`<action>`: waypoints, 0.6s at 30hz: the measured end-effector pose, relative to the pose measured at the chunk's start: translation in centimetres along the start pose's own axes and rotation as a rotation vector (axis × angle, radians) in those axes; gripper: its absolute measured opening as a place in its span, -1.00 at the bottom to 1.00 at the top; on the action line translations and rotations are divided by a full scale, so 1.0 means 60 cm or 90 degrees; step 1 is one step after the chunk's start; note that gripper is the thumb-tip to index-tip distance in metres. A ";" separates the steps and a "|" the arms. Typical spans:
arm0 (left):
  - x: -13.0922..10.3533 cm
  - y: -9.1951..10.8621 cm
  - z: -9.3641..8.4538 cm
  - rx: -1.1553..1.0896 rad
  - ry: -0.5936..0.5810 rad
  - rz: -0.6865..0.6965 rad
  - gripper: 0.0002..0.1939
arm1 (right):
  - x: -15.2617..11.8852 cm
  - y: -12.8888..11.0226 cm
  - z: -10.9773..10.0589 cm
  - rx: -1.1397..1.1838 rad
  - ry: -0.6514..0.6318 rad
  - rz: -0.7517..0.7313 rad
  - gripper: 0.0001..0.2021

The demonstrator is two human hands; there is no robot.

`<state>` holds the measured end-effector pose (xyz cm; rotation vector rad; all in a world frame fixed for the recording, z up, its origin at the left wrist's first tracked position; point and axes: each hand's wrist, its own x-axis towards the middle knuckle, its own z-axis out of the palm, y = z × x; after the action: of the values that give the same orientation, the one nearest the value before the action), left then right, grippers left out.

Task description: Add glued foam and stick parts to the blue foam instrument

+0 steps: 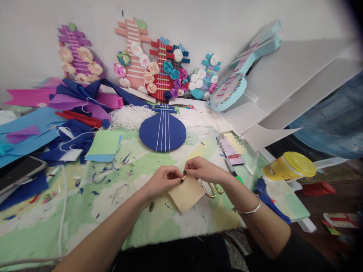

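A tan square of paper (pixel 187 194) is held by its far corner between both hands, low over the table's near part. My left hand (pixel 167 179) pinches that corner from the left, thumb and fingers pressed together. From the right, my right hand (pixel 200 169) pinches the same corner, its fingertips almost touching those of my left hand. The paper's near corner points toward me. Gold-handled scissors (pixel 211 190) lie partly under my right wrist. Beyond the hands, a blue round instrument shape (pixel 162 130) with white strings lies flat.
Decorated paper instruments (pixel 163 71) lean on the wall. Green and blue paper squares (pixel 104 143), white string (pixel 129 118) and a phone (pixel 19 172) are at left. A yellow tub (pixel 289 166), a blue glue gun (pixel 269 200) and a blurred-out item (pixel 231 148) are at right.
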<state>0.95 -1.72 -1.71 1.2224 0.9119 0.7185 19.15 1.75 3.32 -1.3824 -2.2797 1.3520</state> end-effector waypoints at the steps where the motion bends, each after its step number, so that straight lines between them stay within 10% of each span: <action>1: -0.001 0.001 -0.001 0.021 -0.003 0.000 -0.92 | -0.001 0.004 0.001 0.015 -0.009 0.003 -0.89; 10: 0.004 0.024 -0.025 0.493 -0.106 0.127 -0.78 | 0.002 0.019 0.035 -0.106 0.013 -0.044 -0.87; 18: 0.011 0.001 -0.011 0.758 -0.017 0.107 -0.75 | 0.011 0.032 0.062 -0.200 0.090 -0.162 -0.83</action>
<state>0.67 -0.82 -1.82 2.3577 1.2690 0.2276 18.02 0.28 -0.52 -1.1693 -2.5420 0.8212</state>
